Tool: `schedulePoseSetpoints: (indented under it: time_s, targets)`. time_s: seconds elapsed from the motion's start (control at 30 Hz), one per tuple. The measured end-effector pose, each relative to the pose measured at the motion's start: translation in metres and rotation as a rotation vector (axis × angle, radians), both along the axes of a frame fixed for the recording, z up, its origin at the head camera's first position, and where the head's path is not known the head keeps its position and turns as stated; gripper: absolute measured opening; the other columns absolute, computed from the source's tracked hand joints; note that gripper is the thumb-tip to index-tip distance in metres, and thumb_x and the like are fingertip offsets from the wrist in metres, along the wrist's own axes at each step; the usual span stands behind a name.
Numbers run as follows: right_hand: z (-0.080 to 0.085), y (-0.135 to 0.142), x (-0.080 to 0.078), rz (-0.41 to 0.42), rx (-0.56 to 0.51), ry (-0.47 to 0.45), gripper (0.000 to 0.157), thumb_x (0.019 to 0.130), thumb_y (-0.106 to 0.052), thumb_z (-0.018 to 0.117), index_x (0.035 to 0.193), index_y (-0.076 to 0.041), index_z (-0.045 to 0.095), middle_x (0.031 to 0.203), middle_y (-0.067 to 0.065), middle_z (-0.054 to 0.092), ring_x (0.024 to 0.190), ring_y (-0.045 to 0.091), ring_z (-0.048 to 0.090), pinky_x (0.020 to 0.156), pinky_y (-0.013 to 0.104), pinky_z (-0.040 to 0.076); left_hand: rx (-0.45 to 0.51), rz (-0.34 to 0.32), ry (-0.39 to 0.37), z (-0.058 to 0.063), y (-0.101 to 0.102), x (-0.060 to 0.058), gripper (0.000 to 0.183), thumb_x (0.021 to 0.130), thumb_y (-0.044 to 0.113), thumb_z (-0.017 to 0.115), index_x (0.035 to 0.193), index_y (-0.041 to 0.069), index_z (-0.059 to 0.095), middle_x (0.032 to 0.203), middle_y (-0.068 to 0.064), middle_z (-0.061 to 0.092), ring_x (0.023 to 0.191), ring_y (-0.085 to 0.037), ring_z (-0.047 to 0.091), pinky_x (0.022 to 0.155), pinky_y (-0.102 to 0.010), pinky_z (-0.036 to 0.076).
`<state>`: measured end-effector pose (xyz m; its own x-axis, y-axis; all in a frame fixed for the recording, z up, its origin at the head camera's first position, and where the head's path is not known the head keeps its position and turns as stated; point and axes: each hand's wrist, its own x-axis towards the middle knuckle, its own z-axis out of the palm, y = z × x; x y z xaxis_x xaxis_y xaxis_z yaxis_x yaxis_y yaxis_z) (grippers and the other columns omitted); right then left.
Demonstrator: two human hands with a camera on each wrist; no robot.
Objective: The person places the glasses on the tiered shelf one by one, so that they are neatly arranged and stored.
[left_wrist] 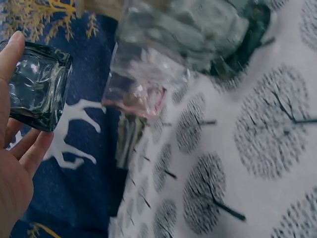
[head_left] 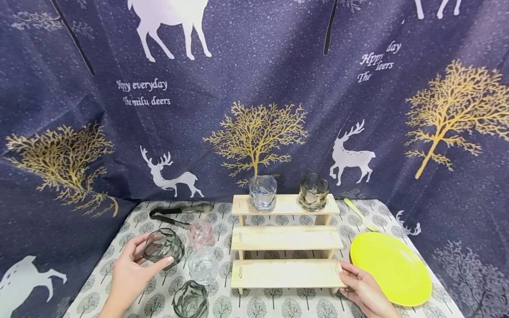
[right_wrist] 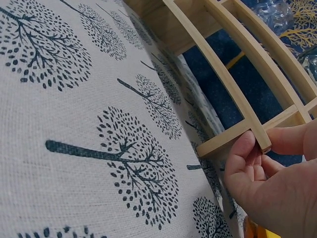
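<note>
My left hand (head_left: 133, 269) grips a dark grey glass cup (head_left: 164, 248), thumb on its near side and fingers on its far side. The left wrist view shows the same cup (left_wrist: 37, 87) raised in the fingers. My right hand (head_left: 363, 287) pinches the right end of the lowest step of a three-step wooden stand (head_left: 286, 274); the right wrist view has thumb and fingers around that step's corner (right_wrist: 260, 141). On the top step stand a clear bluish glass cup (head_left: 263, 194) and a smoky grey glass cup (head_left: 313, 193).
Right of the left hand are a pink glass cup (head_left: 201, 233), a clear glass cup (head_left: 203, 265) and another dark grey cup (head_left: 191, 299). Black-handled tongs (head_left: 175, 214) lie behind them. A yellow plate (head_left: 391, 269) and a light green fork (head_left: 359, 214) lie right of the stand.
</note>
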<state>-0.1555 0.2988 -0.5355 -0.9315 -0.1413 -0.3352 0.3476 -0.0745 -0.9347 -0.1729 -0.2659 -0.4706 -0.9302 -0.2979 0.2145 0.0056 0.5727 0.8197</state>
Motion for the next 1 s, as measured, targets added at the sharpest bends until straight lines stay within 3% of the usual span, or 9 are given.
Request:
schedulePoseSetpoints:
  time_s: [0.23,0.5,0.73,1.0]
  targets:
    - [0.000,0.000,0.002,0.010,-0.014,0.022,0.067,0.109,-0.011,0.052,0.154,0.020,0.014,0.114,0.002,0.061,0.095,0.015,0.061,0.081,0.028,0.056,0.015,-0.097,0.096,0.010,0.022,-0.002,0.084,0.074,0.031,0.097,0.144,0.015,0.054,0.131,-0.009,0.071,0.105,0.012,0.060,0.084,-0.007,0.046]
    - [0.001,0.000,0.002,-0.003,-0.017,-0.008,0.071,0.108,-0.014,0.055,0.155,0.019,0.012,0.115,0.004,0.061,0.096,0.015,0.061,0.082,0.028,0.056,0.012,-0.150,0.187,0.022,0.057,-0.010,0.082,0.065,0.026,0.102,0.135,0.014,0.061,0.121,-0.001,0.075,0.103,0.005,0.065,0.084,-0.009,0.050]
    - [0.002,-0.001,0.002,-0.001,-0.013,0.003,0.071,0.108,-0.012,0.055,0.155,0.019,0.012,0.115,0.004,0.061,0.095,0.015,0.062,0.082,0.028,0.056,0.052,-0.170,0.165,0.029,0.092,-0.011,0.084,0.062,0.031,0.103,0.135,0.019,0.062,0.122,0.006,0.074,0.109,-0.004,0.066,0.085,-0.015,0.053]
    - [0.002,0.000,0.002,0.011,-0.016,0.008,0.071,0.108,-0.012,0.054,0.155,0.019,0.011,0.115,0.004,0.061,0.096,0.015,0.061,0.082,0.028,0.056,0.101,-0.267,0.150,0.033,0.134,-0.015,0.089,0.057,0.040,0.103,0.134,0.022,0.063,0.125,0.005,0.073,0.113,-0.016,0.067,0.091,-0.031,0.057]
